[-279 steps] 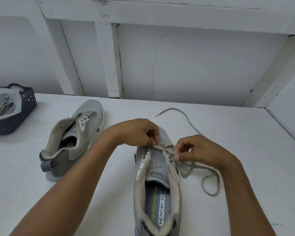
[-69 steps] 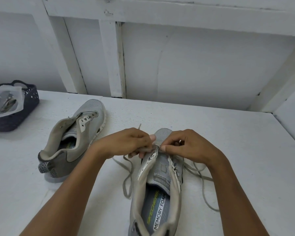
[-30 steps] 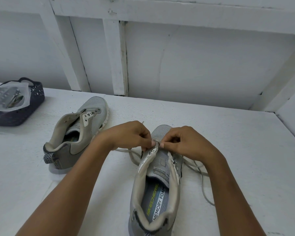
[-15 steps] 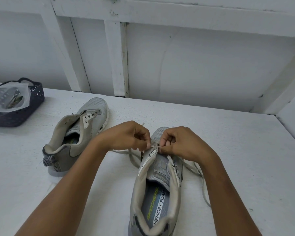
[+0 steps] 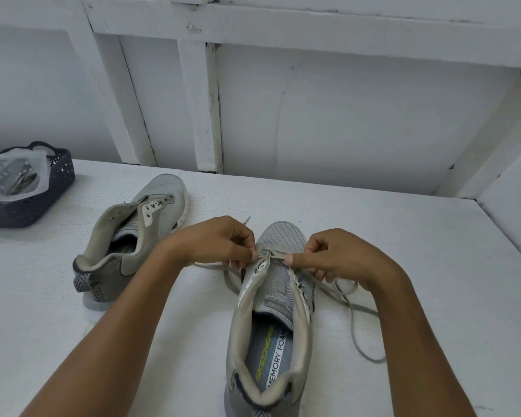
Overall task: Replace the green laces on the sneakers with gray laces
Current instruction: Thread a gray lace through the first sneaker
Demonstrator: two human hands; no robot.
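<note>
A gray sneaker stands in front of me on the white table, toe pointing away. A gray lace runs through its lowest eyelets near the toe, and its loose ends trail on both sides of the shoe. My left hand pinches the lace at the left eyelet row. My right hand pinches the lace at the right eyelet row. A short stretch of lace spans between my fingertips. The second gray sneaker lies to the left with no lace in it.
A dark perforated basket at the far left holds a clear plastic bag. White wall panels and beams rise behind the white table; a side wall closes the right end.
Since a second ago my hands have drawn slightly apart, exposing a short run of lace across the toe-end eyelets. Over nine seconds one lace end came over to the shoe's left side.
</note>
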